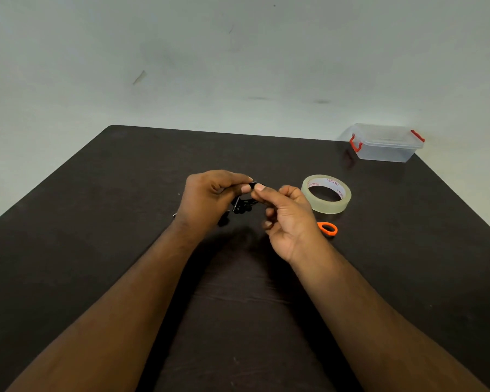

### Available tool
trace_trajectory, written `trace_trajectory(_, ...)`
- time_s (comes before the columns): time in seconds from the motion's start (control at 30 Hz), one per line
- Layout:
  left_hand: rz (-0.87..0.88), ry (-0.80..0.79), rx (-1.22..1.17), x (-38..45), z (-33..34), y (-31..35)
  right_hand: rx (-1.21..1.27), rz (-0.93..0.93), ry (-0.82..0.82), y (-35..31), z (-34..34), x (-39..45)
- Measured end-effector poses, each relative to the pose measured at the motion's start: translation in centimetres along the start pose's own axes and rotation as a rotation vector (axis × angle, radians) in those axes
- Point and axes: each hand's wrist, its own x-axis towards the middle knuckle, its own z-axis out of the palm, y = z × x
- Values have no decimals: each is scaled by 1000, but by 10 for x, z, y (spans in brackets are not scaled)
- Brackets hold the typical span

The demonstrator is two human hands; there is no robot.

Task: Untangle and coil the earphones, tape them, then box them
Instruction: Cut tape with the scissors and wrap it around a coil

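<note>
Both hands hold the black earphones (242,205) above the middle of the dark surface (125,179): the left hand (210,198) grips the bundle, the right hand (283,213) pinches the cord, likely to wind it. Tape roll (326,193), orange-handled scissors (328,229) and lidded plastic box (385,142) wait toward the far right corner.

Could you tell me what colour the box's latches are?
Red latches on the clear box, head view.

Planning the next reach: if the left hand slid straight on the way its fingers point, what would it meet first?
The right hand, fingertips nearly touching over the earphones; the tape roll lies beyond, depth unclear.
</note>
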Motion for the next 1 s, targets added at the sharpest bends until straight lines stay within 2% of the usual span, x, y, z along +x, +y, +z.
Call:
trace_trajectory(0.2, 39, -91, -10, 2, -8, -2, 19, 104, -73, -3, -3, 0)
trace_trajectory(0.37, 144, -209, 128, 6, -11, -3, 15, 164, -47, -6, -5, 1)
trace_trajectory(0.57, 265, -220, 245, 6, -5, -2, -93, 72, 21, -8, -4, 0)
trace_trajectory(0.67, 299, -206, 299, 6, -4, 1, -151, 31, -43, -9, -3, -3)
trace_trajectory(0.73, 304, -188, 330, 6, -6, -1, -28, 47, -145, -14, -4, -4)
trace_trajectory(0.8, 212, -128, 314, 5, -9, -5, 186, 54, -221, -24, -9, -3)
trace_trajectory(0.87, -1, -37, 188, 3, -11, -4, 250, -29, -242, -32, -17, 3)
trace_trajectory(0.93, -205, -2, 21, 2, -11, 0, 124, -189, -224, -32, -25, 10)
trace_trajectory(1.0, -317, -28, -120, 2, -10, 4, -23, -337, -222, -27, -31, 17)
